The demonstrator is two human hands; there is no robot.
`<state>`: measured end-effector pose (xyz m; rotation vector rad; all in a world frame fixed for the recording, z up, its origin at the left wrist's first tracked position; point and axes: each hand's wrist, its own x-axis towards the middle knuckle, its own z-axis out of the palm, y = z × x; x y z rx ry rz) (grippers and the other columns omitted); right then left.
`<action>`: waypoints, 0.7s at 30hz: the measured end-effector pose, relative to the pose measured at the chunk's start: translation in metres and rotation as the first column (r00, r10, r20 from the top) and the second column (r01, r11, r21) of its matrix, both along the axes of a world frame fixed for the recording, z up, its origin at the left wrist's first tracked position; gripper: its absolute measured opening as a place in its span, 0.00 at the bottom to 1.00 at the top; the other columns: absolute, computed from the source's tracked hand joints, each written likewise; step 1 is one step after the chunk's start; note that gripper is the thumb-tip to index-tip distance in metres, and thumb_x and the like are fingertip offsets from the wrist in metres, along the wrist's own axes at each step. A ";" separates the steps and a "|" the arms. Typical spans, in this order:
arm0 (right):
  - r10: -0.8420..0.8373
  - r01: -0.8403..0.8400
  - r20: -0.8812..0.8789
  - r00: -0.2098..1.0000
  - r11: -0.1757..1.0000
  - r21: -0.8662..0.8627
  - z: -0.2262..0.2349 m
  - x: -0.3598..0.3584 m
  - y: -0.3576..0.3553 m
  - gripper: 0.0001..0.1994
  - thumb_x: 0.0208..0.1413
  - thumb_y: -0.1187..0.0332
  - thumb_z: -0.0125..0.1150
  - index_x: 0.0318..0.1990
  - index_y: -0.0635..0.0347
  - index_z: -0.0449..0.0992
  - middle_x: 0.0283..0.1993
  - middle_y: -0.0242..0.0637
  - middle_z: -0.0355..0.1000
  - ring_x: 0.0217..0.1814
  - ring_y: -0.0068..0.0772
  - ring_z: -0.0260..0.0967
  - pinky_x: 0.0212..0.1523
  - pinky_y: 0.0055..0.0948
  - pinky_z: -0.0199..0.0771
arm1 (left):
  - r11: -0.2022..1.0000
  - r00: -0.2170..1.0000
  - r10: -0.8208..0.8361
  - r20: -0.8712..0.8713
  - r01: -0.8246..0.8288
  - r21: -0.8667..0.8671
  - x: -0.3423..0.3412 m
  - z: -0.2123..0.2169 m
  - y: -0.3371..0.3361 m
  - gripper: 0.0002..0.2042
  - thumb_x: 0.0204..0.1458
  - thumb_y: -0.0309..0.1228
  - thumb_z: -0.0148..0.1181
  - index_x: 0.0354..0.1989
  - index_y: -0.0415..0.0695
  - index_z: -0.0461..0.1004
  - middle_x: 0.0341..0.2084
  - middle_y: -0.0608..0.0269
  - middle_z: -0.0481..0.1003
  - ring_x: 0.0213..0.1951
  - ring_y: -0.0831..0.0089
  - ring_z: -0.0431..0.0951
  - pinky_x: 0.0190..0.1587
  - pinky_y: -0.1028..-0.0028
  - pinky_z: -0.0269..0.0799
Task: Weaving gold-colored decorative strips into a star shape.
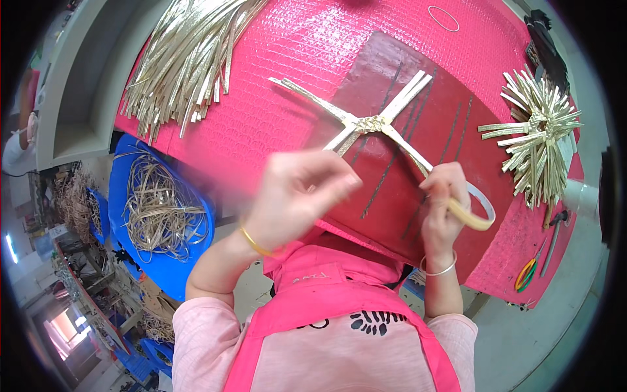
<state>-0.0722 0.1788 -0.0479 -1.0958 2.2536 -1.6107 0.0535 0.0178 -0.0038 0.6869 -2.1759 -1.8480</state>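
A cross-shaped woven piece of gold strips lies on a dark red mat, with a small braided knot at its middle. My right hand is closed on a gold strip at the end of the piece's lower right arm. Beyond that hand the strip curls into a loop, showing its pale underside. My left hand is raised below the lower left arm, its fingers bent in toward the thumb. Motion smears its surroundings, and whatever it holds cannot be made out.
A bundle of gold strips lies at the far left of the pink table cover. Finished-looking gold woven pieces are heaped at right, near scissors. A blue bin of loose strips stands left of the table.
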 end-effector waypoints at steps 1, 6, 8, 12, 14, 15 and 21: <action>0.021 0.000 0.291 0.957 0.998 -0.069 0.004 -0.002 0.002 0.15 0.54 0.60 0.41 0.25 0.62 0.68 0.30 0.32 0.63 0.27 0.25 0.58 0.30 0.23 0.57 | 0.980 0.996 0.082 0.021 -0.077 -0.182 0.000 -0.003 -0.009 0.05 0.42 0.26 0.55 0.23 0.37 0.71 0.16 0.64 0.70 0.20 0.82 0.69 0.22 0.82 0.64; 0.221 -0.132 0.367 0.904 0.959 -0.252 0.015 0.007 -0.029 0.26 0.55 0.52 0.30 0.49 0.67 0.61 0.50 0.40 0.59 0.49 0.29 0.57 0.45 0.25 0.55 | 0.972 0.983 -0.167 0.075 0.151 0.179 -0.017 -0.013 0.010 0.13 0.41 0.26 0.58 0.36 0.39 0.66 0.23 0.69 0.69 0.24 0.85 0.67 0.26 0.85 0.63; 0.314 -0.216 0.328 0.891 0.928 -0.303 0.016 0.012 -0.034 0.27 0.54 0.50 0.32 0.50 0.66 0.60 0.53 0.42 0.56 0.54 0.33 0.53 0.52 0.32 0.50 | 0.954 0.988 -0.157 0.006 0.150 0.261 -0.023 -0.012 0.017 0.10 0.42 0.25 0.57 0.33 0.38 0.67 0.21 0.68 0.69 0.23 0.84 0.68 0.25 0.85 0.64; 0.205 -0.199 0.062 0.977 0.976 -0.093 0.021 0.015 -0.031 0.17 0.51 0.58 0.45 0.40 0.63 0.69 0.40 0.41 0.65 0.43 0.36 0.61 0.47 0.34 0.55 | 0.977 0.992 -0.022 -0.124 0.048 0.207 -0.018 -0.010 0.021 0.03 0.42 0.23 0.54 0.23 0.35 0.70 0.16 0.62 0.70 0.19 0.82 0.68 0.21 0.81 0.63; 0.236 -0.232 -0.117 0.965 0.971 0.049 0.023 0.010 -0.023 0.12 0.50 0.62 0.47 0.33 0.62 0.69 0.33 0.38 0.65 0.37 0.34 0.62 0.42 0.32 0.56 | 0.986 0.981 -0.118 -0.156 0.097 -0.138 -0.012 -0.005 0.013 0.04 0.41 0.24 0.55 0.24 0.35 0.70 0.16 0.58 0.70 0.19 0.71 0.70 0.22 0.75 0.63; 0.283 -0.234 -0.285 0.916 0.953 0.194 0.023 0.009 -0.021 0.09 0.49 0.65 0.49 0.26 0.61 0.70 0.25 0.35 0.64 0.30 0.33 0.62 0.37 0.29 0.57 | 0.956 0.973 -0.166 -0.160 0.119 -0.269 -0.011 -0.003 0.008 0.05 0.40 0.24 0.55 0.24 0.35 0.70 0.17 0.56 0.70 0.20 0.66 0.71 0.22 0.73 0.63; 0.120 -0.116 0.136 0.983 0.993 -0.035 0.029 -0.003 -0.030 0.06 0.46 0.75 0.50 0.19 0.62 0.66 0.16 0.33 0.61 0.20 0.25 0.58 0.26 0.22 0.54 | 0.543 0.964 0.265 0.022 -0.130 -0.830 -0.026 -0.056 -0.046 0.06 0.39 0.26 0.56 0.21 0.37 0.66 0.20 0.56 0.67 0.27 0.63 0.68 0.30 0.70 0.63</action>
